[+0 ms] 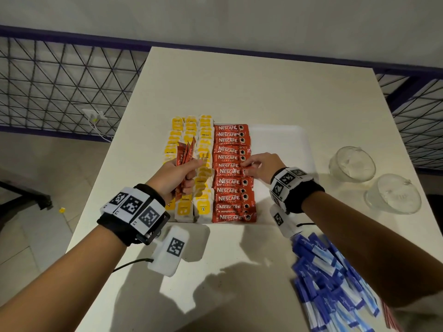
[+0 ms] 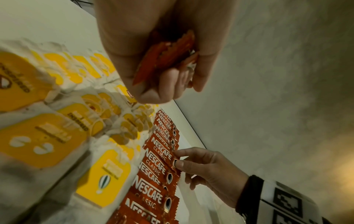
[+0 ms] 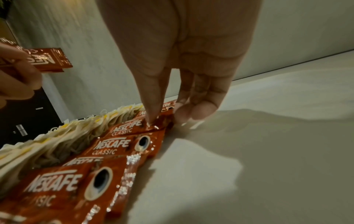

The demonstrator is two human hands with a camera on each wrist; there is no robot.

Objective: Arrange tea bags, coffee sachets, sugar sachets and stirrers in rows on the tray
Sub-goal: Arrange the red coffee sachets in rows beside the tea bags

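A white tray (image 1: 282,144) lies on the table. On its left part stand three columns of yellow tea bags (image 1: 203,140), and beside them a column of red coffee sachets (image 1: 230,190) overlapping one another. My left hand (image 1: 177,178) hovers over the tea bags and grips a bunch of red coffee sachets (image 1: 185,152) upright; their lower ends show in the fist (image 2: 168,57). My right hand (image 1: 261,166) pinches the right end of one coffee sachet (image 1: 230,172) in the middle of the column, thumb and finger on its edge (image 3: 168,119).
A loose heap of blue and white sugar sachets (image 1: 323,279) lies at the table's near right. Two glass cups (image 1: 351,164) (image 1: 393,194) stand right of the tray. The tray's right half is bare. The table's left edge runs close to the tea bags.
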